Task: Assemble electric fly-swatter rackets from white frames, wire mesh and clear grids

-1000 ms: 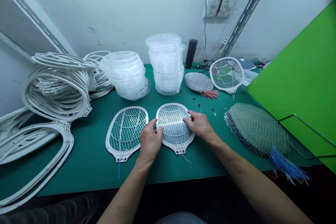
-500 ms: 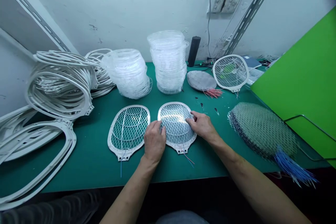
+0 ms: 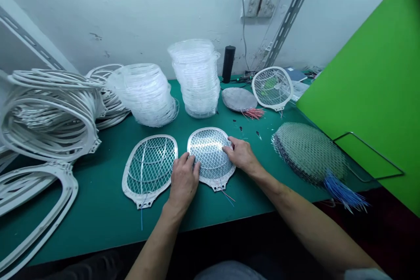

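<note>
Two white oval frames with mesh lie side by side on the green table. The right mesh frame (image 3: 211, 164), with a red and a blue wire at its neck, lies between my hands. My left hand (image 3: 184, 179) rests at its left edge, fingers slightly apart, near the left mesh frame (image 3: 152, 164), which has one blue wire. My right hand (image 3: 243, 154) grips the upper right rim of the right frame between thumb and forefinger.
Stacked white frames (image 3: 52, 113) fill the left side. Two clear plastic stacks (image 3: 144, 94) (image 3: 197, 78) stand behind. To the right lie a mesh pile (image 3: 308, 153) with blue wires, a grey mesh pile (image 3: 239, 99) with red wires, and a green panel (image 3: 367, 96).
The view has shifted to the right, so things appear further left. Both hands stay at the right mesh frame, with little visible change in their grip.
</note>
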The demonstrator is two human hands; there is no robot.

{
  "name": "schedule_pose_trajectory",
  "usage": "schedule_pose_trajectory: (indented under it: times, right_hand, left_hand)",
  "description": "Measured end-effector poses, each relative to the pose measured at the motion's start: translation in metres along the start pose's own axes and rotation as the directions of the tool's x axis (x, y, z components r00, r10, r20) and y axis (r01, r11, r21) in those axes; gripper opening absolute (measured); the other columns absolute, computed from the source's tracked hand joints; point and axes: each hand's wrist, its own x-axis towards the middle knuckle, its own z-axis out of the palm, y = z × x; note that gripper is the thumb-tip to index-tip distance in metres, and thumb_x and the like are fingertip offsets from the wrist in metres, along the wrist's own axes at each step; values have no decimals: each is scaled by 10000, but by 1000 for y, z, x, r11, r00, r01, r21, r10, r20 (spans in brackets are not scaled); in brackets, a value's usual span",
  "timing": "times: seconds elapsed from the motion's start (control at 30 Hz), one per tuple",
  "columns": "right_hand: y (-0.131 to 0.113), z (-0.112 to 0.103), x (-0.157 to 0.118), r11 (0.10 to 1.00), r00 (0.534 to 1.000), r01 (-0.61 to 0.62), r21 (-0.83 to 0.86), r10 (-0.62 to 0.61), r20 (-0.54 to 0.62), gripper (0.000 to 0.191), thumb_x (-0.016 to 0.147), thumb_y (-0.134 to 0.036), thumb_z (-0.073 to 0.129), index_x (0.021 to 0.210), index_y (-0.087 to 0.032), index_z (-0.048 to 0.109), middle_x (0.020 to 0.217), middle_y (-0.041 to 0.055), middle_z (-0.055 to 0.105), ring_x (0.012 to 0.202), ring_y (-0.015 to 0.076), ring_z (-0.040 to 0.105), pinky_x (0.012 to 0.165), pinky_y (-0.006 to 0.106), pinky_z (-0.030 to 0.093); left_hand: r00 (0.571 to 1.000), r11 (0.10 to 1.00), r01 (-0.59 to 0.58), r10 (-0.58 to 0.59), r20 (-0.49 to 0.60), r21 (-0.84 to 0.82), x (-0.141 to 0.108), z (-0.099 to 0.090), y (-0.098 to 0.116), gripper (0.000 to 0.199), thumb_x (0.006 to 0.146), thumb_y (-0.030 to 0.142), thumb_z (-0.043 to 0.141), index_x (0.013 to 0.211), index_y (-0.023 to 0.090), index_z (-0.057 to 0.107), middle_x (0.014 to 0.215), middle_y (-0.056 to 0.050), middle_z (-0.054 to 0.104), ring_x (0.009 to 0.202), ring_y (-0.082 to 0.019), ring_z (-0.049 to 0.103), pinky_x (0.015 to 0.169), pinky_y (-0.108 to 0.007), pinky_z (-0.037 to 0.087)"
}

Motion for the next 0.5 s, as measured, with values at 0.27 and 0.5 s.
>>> schedule_pose_trajectory:
  times: [0.27, 0.5]
  right_hand:
    - [-1, -8, 5, 1000, 999, -27, 4, 27, 39, 301, 905, -406, 691, 1078, -170, 760, 911, 85, 760, 820, 234, 662, 680, 291, 395]
    - [-3, -10, 2, 995, 998, -48, 89, 51, -30, 221, 864, -391, 716, 952, -194, 760, 776, 22, 718, 692, 175, 592, 645, 272, 367]
  left_hand:
    - [990, 991, -134, 134, 49, -6, -6, -3, -9, 378, 1013, 346, 502, 1298, 182, 687, 1399, -162, 639, 1160, -354, 565, 1016, -525, 489]
    - [980, 986, -164, 166, 105, -27, -9, -8, -12, 460, 977, 411, 577, 1383, 201, 635, 1462, -155, 597, 1197, -368, 536, 1032, -533, 473]
